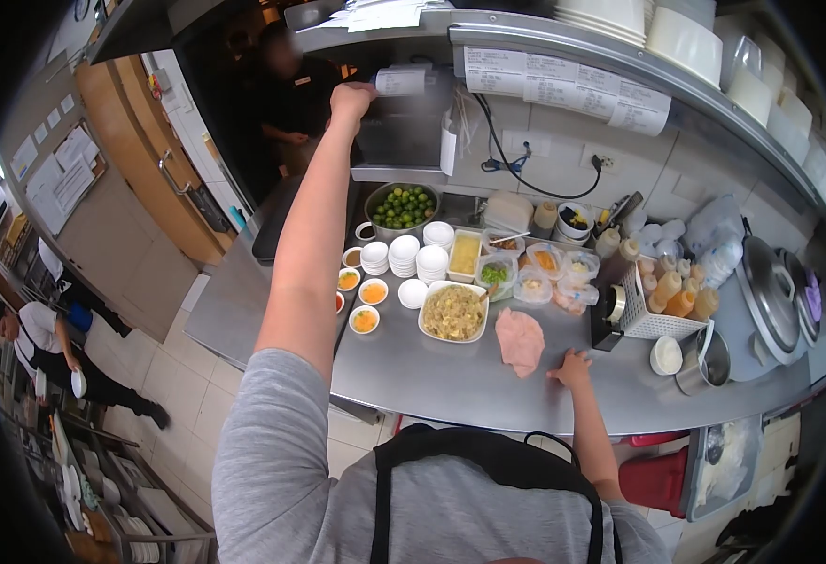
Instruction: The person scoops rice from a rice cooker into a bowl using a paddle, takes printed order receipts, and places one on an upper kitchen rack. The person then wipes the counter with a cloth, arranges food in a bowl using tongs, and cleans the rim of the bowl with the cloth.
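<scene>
My left hand (352, 100) is stretched far forward at the dark printer-like machine (396, 136). Its fingers are closed at the left edge of a white printed receipt (405, 83). On the steel counter (389, 381) rests my right hand (573, 368), fingers apart and holding nothing. A crumpled pink cloth (520, 342) lies just left of that hand. Further left stands a square white bowl of what looks like fried rice (453, 312).
Sauce cups (373, 291), stacked white dishes (403, 254) and a bowl of green limes (401, 209) stand at left. A bottle basket (662, 320) and a metal pot (704, 367) stand right. Order slips (563, 85) hang overhead. People are beyond the counter and at far left.
</scene>
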`<action>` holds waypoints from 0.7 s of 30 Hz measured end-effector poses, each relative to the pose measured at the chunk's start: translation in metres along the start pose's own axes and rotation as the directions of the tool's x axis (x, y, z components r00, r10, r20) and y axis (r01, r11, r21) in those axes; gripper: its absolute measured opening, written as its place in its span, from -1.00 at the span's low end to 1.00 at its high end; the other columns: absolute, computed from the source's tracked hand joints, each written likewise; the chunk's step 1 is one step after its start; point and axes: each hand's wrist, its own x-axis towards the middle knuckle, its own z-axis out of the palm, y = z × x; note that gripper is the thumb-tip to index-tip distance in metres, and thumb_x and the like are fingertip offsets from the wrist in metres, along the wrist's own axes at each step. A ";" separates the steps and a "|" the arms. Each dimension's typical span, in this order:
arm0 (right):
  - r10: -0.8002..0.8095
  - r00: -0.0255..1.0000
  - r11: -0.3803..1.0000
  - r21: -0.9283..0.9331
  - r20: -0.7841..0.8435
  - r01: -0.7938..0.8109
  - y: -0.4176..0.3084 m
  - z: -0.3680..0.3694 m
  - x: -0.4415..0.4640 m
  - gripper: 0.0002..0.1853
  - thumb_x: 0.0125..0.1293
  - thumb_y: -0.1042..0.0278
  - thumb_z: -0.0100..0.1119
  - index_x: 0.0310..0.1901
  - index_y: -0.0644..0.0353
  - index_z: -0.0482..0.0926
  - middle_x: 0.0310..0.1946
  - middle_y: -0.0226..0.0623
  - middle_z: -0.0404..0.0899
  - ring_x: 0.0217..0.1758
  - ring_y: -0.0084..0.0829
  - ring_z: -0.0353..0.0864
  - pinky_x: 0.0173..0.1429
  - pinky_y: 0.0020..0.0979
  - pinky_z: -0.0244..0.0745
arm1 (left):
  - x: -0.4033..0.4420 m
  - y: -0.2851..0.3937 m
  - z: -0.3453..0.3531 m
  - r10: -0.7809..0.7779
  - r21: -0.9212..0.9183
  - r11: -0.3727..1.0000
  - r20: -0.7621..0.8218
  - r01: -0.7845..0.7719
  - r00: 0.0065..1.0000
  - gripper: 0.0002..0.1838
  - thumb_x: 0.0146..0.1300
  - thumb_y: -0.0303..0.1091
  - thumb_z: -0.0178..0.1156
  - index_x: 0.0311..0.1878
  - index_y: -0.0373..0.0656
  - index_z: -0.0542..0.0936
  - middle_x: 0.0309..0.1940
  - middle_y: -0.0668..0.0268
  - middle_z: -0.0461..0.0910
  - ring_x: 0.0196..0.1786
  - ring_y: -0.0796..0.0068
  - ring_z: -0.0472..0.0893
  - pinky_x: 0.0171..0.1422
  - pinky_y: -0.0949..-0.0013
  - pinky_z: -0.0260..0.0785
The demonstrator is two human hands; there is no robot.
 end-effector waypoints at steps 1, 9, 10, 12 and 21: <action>-0.026 1.000 1.000 -0.006 0.000 0.026 0.002 0.002 0.003 0.02 -0.27 -0.03 0.41 0.15 0.51 0.15 0.08 0.28 0.26 0.29 0.10 0.06 0.32 0.00 -0.07 | 0.001 -0.002 0.001 0.000 0.000 1.000 -0.002 0.000 1.000 -0.83 -0.01 -0.50 0.22 -0.29 -0.29 0.62 -0.37 0.22 0.61 -0.27 0.48 0.53 -0.10 0.46 0.29; -0.047 0.999 0.999 -0.018 0.005 0.047 0.006 0.008 0.008 0.02 -0.26 -0.01 0.40 0.17 0.49 0.13 0.11 0.30 0.21 0.30 0.12 0.03 0.32 -0.03 -0.10 | 0.002 -0.003 0.001 0.036 0.044 0.998 -0.024 -0.035 0.999 -0.78 -0.09 -0.46 0.27 -0.29 -0.24 0.63 -0.32 0.16 0.61 -0.20 0.37 0.56 -0.07 0.41 0.32; 0.001 0.998 1.000 -0.002 0.056 -0.001 0.004 0.006 0.008 0.02 -0.24 0.05 0.43 0.22 0.35 0.08 0.21 0.18 0.03 0.33 0.14 -0.06 0.25 0.07 0.03 | 0.005 -0.005 0.001 0.029 0.053 0.998 -0.024 -0.028 0.999 -0.76 -0.13 -0.43 0.28 -0.29 -0.20 0.64 -0.28 0.13 0.61 -0.17 0.29 0.57 -0.06 0.37 0.34; 0.049 0.993 0.999 0.011 0.110 -0.051 0.001 0.002 0.007 0.04 -0.23 0.11 0.45 0.27 0.21 0.02 0.31 0.06 -0.15 0.35 0.15 -0.14 0.19 0.17 0.17 | 0.011 -0.011 0.003 0.028 0.047 0.999 -0.022 -0.027 0.999 -0.75 -0.13 -0.42 0.28 -0.29 -0.20 0.64 -0.28 0.13 0.61 -0.17 0.29 0.57 -0.06 0.37 0.34; 0.038 0.998 0.999 0.010 0.055 -0.039 -0.006 -0.008 -0.006 0.02 -0.26 0.04 0.43 0.25 0.25 0.09 0.26 0.20 -0.05 0.29 0.27 -0.05 0.20 0.01 0.19 | 0.009 -0.011 0.003 0.035 0.061 0.998 -0.012 -0.034 0.999 -0.77 -0.11 -0.42 0.28 -0.29 -0.19 0.64 -0.28 0.12 0.61 -0.17 0.28 0.57 -0.05 0.37 0.34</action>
